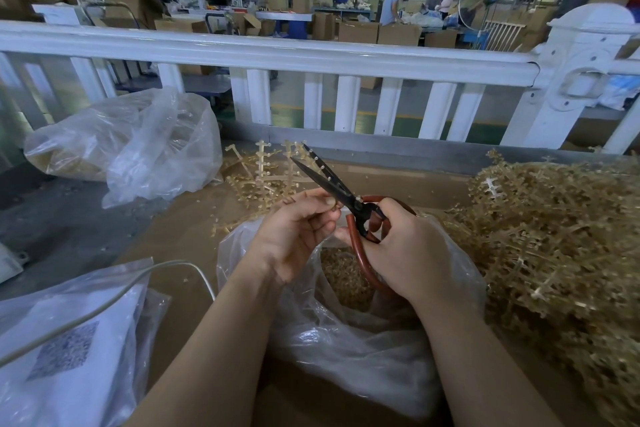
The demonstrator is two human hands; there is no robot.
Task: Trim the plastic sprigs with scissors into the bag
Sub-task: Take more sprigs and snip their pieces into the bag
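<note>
Our right hand (pixel 405 246) grips the red-handled scissors (pixel 341 194), blades parted toward eleven o'clock; our left hand (pixel 298 232) pinches a tan sprig (pixel 313 158) lying between them. The clear bag (pixel 346 333) gapes at six o'clock, and we judge that cuttings from so far out could fly past it, or the blades nip our fingertips.

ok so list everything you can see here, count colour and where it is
scissors: one, black blades, red-brown handles, centre, blades apart around a sprig
sprig: one, pale tan, between the blades, above the open bag
open bag: one, clear plastic, below the hands, tan trimmings inside
pile of sprigs: one heap, tan, right side of the table
loose sprigs: a few, tan, behind the hands
filled bag: one, clear, far left
flat packet: one, clear with white sheet, near left
cable: one, white, across the packet
railing: one, white, behind the table
left hand: pinches the sprig's stem
right hand: grips the scissor handles
</note>
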